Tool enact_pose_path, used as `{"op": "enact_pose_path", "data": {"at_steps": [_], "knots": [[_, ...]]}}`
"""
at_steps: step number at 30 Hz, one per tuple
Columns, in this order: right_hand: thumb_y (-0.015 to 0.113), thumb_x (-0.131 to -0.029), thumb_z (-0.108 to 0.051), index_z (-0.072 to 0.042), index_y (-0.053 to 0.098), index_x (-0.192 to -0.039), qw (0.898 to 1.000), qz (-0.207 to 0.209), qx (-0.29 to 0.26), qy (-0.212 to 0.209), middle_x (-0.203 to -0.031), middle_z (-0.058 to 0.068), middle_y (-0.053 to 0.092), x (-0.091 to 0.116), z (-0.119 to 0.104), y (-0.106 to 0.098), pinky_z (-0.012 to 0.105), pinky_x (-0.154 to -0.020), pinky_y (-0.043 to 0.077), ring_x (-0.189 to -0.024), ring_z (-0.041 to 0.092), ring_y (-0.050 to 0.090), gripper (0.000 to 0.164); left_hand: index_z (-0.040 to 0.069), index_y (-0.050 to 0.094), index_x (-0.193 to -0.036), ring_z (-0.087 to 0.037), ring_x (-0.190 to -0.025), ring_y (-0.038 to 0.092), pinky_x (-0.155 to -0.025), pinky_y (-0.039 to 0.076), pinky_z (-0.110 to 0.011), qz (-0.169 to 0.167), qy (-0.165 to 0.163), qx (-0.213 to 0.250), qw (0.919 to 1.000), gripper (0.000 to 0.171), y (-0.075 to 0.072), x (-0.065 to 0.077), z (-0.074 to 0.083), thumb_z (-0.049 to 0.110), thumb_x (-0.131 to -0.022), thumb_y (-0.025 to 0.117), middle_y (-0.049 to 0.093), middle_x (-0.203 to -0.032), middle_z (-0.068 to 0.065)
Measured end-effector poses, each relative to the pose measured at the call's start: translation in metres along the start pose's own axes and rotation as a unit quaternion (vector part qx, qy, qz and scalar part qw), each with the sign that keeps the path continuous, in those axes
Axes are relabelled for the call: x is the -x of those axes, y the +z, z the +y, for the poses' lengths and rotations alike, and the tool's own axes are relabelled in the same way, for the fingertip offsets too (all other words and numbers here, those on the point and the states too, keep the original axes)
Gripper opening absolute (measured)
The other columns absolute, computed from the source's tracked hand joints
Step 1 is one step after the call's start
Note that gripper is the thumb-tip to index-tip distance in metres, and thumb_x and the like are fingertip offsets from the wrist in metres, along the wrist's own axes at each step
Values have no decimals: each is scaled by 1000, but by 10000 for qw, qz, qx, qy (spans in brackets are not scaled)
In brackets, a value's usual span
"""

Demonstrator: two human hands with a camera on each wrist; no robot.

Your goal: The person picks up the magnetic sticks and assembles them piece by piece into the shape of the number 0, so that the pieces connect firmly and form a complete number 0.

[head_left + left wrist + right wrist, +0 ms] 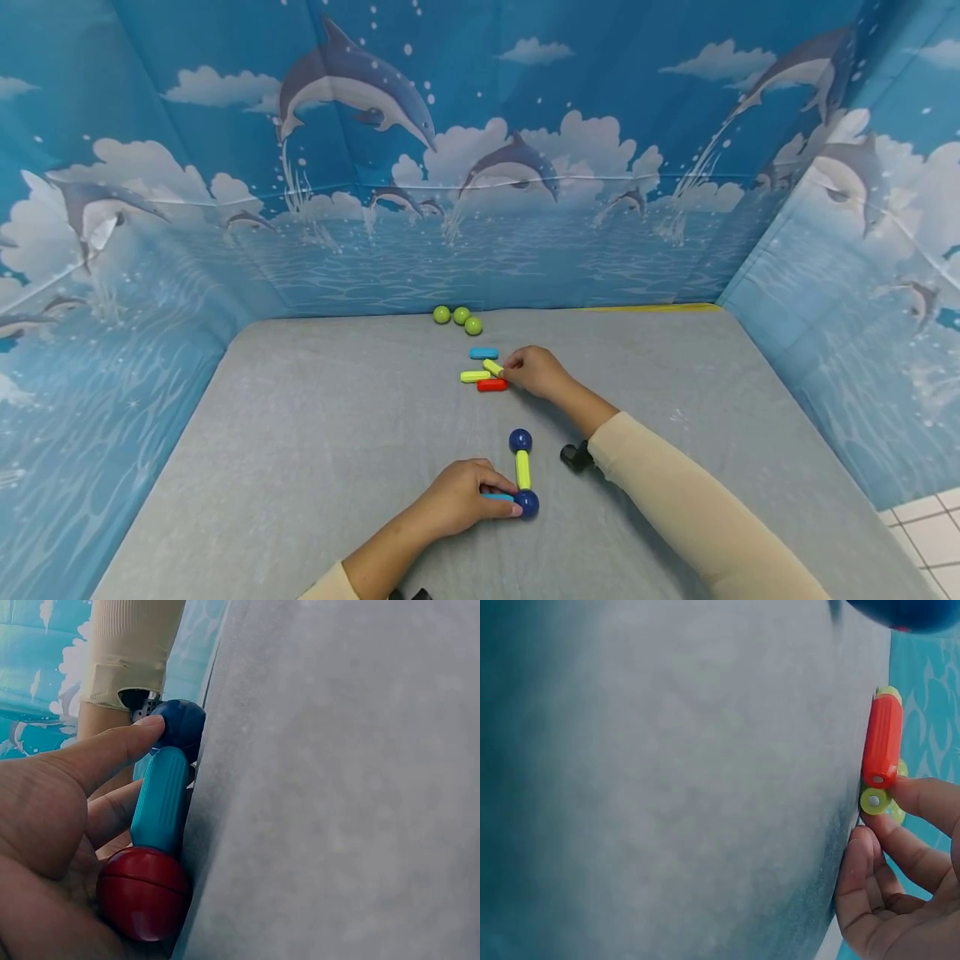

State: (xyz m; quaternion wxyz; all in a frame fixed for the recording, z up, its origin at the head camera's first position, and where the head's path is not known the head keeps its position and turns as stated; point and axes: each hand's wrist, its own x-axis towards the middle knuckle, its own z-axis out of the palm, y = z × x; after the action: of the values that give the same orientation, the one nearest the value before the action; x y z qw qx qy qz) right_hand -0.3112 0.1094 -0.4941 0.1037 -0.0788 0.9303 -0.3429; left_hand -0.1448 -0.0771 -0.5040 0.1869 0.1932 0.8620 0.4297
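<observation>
My left hand (459, 498) holds a joined piece of magnetic rods and balls on the table. Its thumb touches a dark blue ball (180, 726), and its fingers lie around the light blue rod (161, 796). A red ball (144, 892) at that rod's other end sits against the palm. From the dark blue ball a yellow-green rod (522, 471) runs to a second dark blue ball (520, 440). Farther off, my right hand (538, 372) pinches another yellow-green rod (492, 367) by its near end, beside a red rod (883, 739).
A further yellow-green rod (475, 377) and a light blue rod (483, 353) lie near the right hand. Three green balls (461, 316) stand at the far edge of the grey table (337, 417). A dolphin-printed curtain (510, 250) hangs behind.
</observation>
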Motion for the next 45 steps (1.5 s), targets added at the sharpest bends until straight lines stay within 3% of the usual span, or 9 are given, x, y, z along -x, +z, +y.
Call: {"op": "enact_pose_path", "data": {"at_steps": [11, 16, 27, 32, 40, 45], "knots": [[68, -97, -26, -9, 72, -113, 9985, 132, -490, 213, -111, 10, 71, 4, -2, -12, 28, -66, 53, -83, 19, 65, 23, 22, 83, -98, -1, -68, 50, -60, 42, -19, 3, 20, -79, 10000, 22, 0, -1, -1, 37, -81, 85, 60, -80, 12], [67, -98, -24, -9, 70, -116, 9967, 207, -775, 134, -107, 10, 73, 8, -1, -19, 28, -66, 52, -84, 21, 68, 24, 23, 83, -98, -1, -67, 50, -60, 42, -19, 14, 74, -134, 9999, 22, -1, -2, -2, 37, -81, 85, 60, -79, 13], [63, -99, -15, -3, 68, -121, 9838, 122, -1784, -107, -112, 15, 69, 30, 1, -31, 45, -92, 57, -102, 29, 70, 26, 22, 83, -97, -2, -66, 50, -59, 41, -19, 27, 44, -67, 10000, 22, -1, -3, -3, 36, -81, 85, 59, -78, 12], [58, -98, -11, 3, 66, -125, 9719, -225, -2342, -127, -118, 18, 64, 38, 5, -34, 46, -97, 56, -106, 32, 69, 30, 22, 83, -97, -2, -67, 51, -60, 42, -19, 27, 4, -81, 10000, 22, -1, -5, -3, 37, -81, 85, 60, -79, 13], [51, -98, -9, 6, 62, -132, 9559, -1044, -2733, -255, -125, 25, 62, 49, 12, -33, 46, -93, 58, -94, 23, 73, 38, 22, 83, -97, -1, -67, 50, -60, 41, -19, 81, 66, -42, 9999, 22, 0, -5, -3, 36, -80, 86, 60, -78, 13], [51, -99, -9, 8, 58, -135, 9521, -1451, -2673, -322, -113, 19, 62, 54, 18, -26, 43, -88, 60, -89, 20, 72, 40, 22, 83, -97, -1, -67, 50, -59, 41, -19, 121, 110, 13, 9999, 22, 3, -6, -5, 36, -80, 86, 61, -79, 12]]}}
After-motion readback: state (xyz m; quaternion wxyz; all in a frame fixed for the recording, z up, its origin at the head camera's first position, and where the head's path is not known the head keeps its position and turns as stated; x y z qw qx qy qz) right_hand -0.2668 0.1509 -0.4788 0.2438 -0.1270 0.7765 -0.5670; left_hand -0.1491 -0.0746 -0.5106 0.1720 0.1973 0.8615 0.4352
